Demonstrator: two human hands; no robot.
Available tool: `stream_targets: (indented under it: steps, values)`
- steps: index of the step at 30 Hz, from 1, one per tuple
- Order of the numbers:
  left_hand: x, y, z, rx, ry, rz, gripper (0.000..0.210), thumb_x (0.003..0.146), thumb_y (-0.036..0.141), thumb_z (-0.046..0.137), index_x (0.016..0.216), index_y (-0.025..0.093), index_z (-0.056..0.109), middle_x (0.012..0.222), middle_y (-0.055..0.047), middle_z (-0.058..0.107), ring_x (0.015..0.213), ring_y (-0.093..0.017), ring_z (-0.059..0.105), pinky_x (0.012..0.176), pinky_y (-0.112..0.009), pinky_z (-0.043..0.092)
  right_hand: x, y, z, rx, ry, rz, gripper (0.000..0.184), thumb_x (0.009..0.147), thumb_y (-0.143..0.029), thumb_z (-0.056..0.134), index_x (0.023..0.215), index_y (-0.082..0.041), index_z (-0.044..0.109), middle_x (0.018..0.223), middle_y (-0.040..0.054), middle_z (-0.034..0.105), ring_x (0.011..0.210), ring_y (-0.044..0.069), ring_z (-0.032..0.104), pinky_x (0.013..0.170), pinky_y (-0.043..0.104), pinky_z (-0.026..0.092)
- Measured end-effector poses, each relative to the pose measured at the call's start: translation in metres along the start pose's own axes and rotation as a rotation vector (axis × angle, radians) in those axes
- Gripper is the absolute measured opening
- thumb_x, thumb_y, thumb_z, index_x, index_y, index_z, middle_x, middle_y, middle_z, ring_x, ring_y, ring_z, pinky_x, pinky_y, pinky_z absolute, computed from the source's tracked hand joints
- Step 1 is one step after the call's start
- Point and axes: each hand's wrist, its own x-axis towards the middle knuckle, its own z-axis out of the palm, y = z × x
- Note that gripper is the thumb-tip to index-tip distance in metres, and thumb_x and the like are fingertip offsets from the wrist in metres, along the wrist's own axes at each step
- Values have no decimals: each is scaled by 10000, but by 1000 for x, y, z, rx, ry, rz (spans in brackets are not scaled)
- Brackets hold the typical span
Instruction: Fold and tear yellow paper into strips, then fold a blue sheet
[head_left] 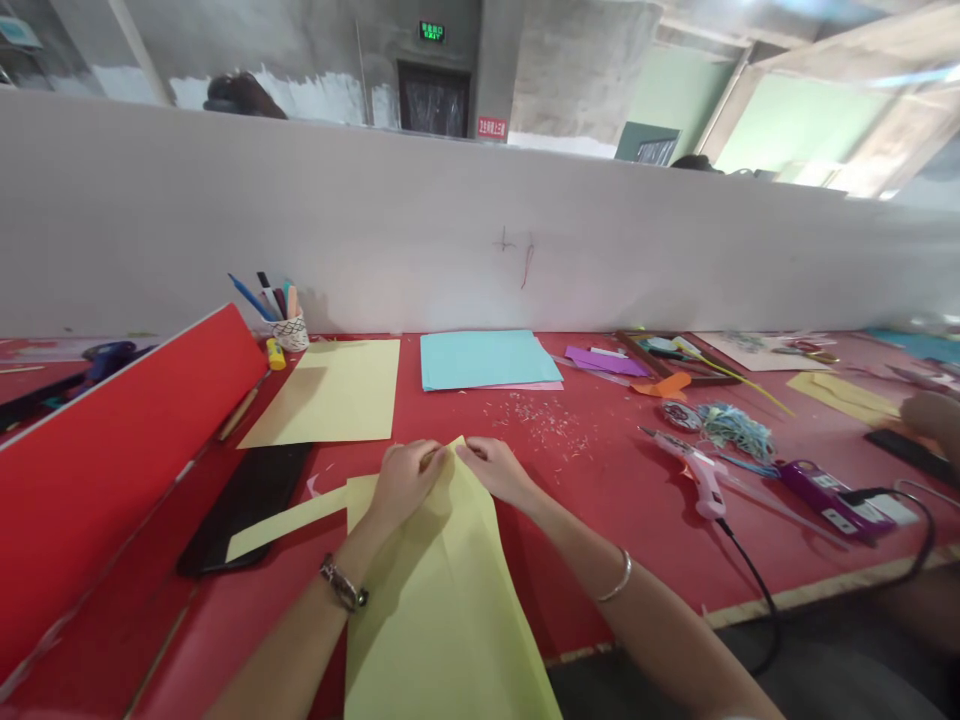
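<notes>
A large sheet of yellow paper (pixel 435 610) runs from the red table toward me, its far end raised to a point. My left hand (pixel 409 480) pinches that far edge from the left, fingers closed. Close beside it, my right hand (pixel 495 468) grips the same edge from the right, also closed. The fingertips are partly hidden behind the paper. A narrow yellow paper strip (pixel 289 524) sticks out to the left, over a black tray-like object (pixel 247 510). Whether the strip joins the sheet I cannot tell.
Another yellow sheet (pixel 352 390) and a stack of light blue paper (pixel 487 360) lie farther back. A pink glue gun (pixel 694 470) and a purple power strip (pixel 832 500) are on the right. A red divider (pixel 135 450) stands left. Another person's hand (pixel 934 420) shows at the right edge.
</notes>
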Motion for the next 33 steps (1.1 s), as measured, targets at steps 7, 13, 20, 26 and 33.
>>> stream_targets:
  steps: [7, 13, 20, 26, 33]
  values:
    - [-1, -3, 2, 184, 139, 36, 306, 805, 304, 352, 1052, 179, 484, 1022, -74, 549, 987, -202, 476, 865, -363, 321, 7, 11, -3, 16, 21, 82, 282, 736, -362, 332, 533, -175, 388, 479, -46, 335, 496, 85, 357, 457, 193, 264]
    - [-3, 0, 9, 396, -154, 228, 328, 764, 144, 412, 1083, 163, 481, 1041, -81, 513, 951, -203, 464, 823, -330, 379, 12, 16, -17, -122, 121, 135, 214, 687, -253, 342, 488, -190, 296, 481, -46, 275, 488, 88, 317, 469, 206, 231]
    - [-6, 12, 16, 502, -227, 169, 332, 801, 300, 415, 1100, 167, 470, 1038, -91, 503, 950, -232, 448, 768, -354, 386, 14, 20, -28, -311, 203, 110, 216, 687, -220, 416, 482, -187, 356, 615, 9, 429, 614, 125, 399, 578, 227, 286]
    - [-2, 20, 25, 558, -199, 121, 379, 810, 304, 366, 1164, 181, 425, 1003, -106, 505, 916, -257, 460, 701, -383, 385, 16, 25, -26, -383, 167, 96, 219, 714, -229, 412, 505, -180, 457, 685, 36, 475, 697, 161, 452, 654, 283, 333]
    - [-6, 21, 15, 544, -245, 150, 379, 801, 272, 404, 1163, 163, 428, 1077, -107, 508, 999, -239, 454, 801, -369, 379, 10, 23, -42, -365, -159, -190, 433, 628, 14, 354, 906, -212, 596, 1000, 36, 524, 966, 141, 455, 875, 309, 316]
